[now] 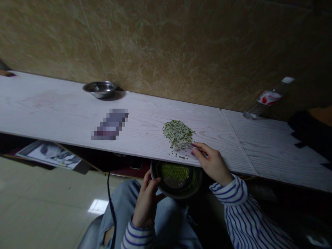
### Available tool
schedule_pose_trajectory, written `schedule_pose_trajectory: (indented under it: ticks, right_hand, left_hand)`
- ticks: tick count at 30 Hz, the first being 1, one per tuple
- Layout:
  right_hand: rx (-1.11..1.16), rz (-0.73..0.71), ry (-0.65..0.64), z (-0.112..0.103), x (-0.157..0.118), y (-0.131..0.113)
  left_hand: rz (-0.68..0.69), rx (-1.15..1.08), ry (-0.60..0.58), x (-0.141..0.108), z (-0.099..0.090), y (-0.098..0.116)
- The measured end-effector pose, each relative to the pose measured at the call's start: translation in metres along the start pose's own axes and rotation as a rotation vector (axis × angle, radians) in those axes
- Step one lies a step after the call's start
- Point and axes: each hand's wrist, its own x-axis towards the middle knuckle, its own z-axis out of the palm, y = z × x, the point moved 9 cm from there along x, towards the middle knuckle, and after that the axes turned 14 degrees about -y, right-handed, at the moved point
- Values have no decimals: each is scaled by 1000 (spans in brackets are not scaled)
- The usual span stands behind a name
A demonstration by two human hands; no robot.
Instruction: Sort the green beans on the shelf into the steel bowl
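My left hand (pixel 148 199) grips the left rim of a dark round bowl (pixel 176 192), held below the front edge of the white wooden shelf (pixel 145 138). Green beans (pixel 175 172) lie inside the bowl. On the shelf above it is a spread pile of green beans mixed with white grains (pixel 176 132). My right hand (pixel 211 160) pinches a small clear plastic piece (pixel 184 148) at the near side of the pile, with a few loose beans beside it.
A shallow metal bowl (pixel 100 89) stands by the wall at the left, with a pixelated flat item (pixel 111 125) nearer the edge. A clear bottle (pixel 268 98) stands at the right. Under the shelf are a phone (pixel 136 164) and a black cable (pixel 111 204).
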Motion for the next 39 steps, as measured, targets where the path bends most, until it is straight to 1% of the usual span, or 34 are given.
schedule_pose_trajectory:
  ticks: [6,9,13,19,24,28,31,33,37,39]
  right_hand:
    - [44,-33,-24,7,6,-8]
    - [56,-58,-49,10,8,-11]
    - [67,-57,-47,11,11,-13]
    - [119,-77,-120,19,17,-20]
    - [158,-97,-168,21,16,-22]
    - [146,-103,-199,23,12,-26]
    - [135,-110,-211,22,6,-29]
    - [126,-101,-195,18,3,-27]
    - [68,-58,-47,0,-3,-15]
    - [50,-43,-12,-5,-6,-9]
  left_hand:
    - [18,-20,-23,2,0,2]
    - [29,-34,-18,2,-4,1]
    - [39,-28,-11,0,-8,3]
    - [42,-23,-33,0,-5,7]
    - [39,-6,-33,1,-5,5]
    - [47,-6,-56,2,-2,4]
    - [27,-2,-51,0,0,3]
    - [9,2,-44,-1,1,3]
    - [-5,-5,-46,0,3,2]
    - [9,-9,-40,0,2,0]
